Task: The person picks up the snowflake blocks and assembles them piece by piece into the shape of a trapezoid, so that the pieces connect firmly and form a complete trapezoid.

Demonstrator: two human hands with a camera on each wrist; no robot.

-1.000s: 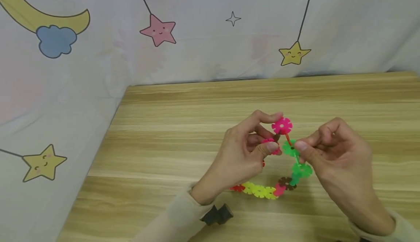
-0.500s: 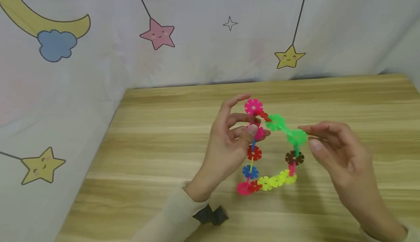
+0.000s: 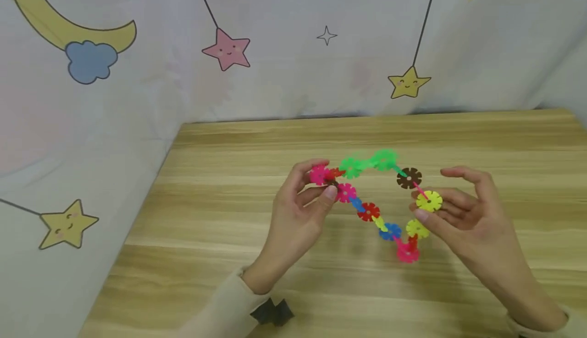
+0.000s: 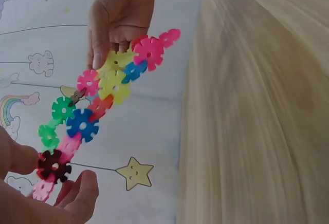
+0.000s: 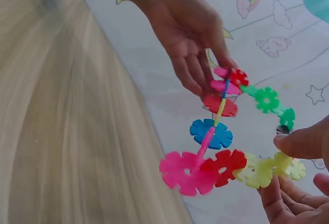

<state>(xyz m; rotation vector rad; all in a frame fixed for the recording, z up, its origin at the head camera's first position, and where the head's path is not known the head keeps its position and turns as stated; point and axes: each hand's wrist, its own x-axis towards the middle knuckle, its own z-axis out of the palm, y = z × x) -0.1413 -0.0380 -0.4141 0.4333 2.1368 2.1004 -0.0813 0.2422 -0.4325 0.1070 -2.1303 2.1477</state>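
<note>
A closed loop of notched plastic snowflake discs (image 3: 369, 212), in pink, red, blue, yellow, green and brown, is held up above the table between both hands. My left hand (image 3: 297, 213) pinches it at the left end, with thumb and fingers around the pink and brown discs. At the right side, my right hand (image 3: 474, 223) pinches the yellow discs (image 3: 428, 201) between thumb and fingers, its index finger raised free. A pink disc (image 5: 187, 172) and a red disc (image 5: 223, 167) form the near corner in the right wrist view. The left wrist view shows a brown disc (image 4: 54, 166) by the left fingertips.
The wood-grain table (image 3: 206, 215) lies below the hands. Behind it and on the left hangs a pale cloth (image 3: 284, 73) printed with stars, a moon and clouds. A dark angular object (image 3: 272, 312) sits at the left cuff.
The loop has been turned and spread into a wider shape. My right hand let go of the green discs and took hold of the yellow ones; my left hand moved left.
</note>
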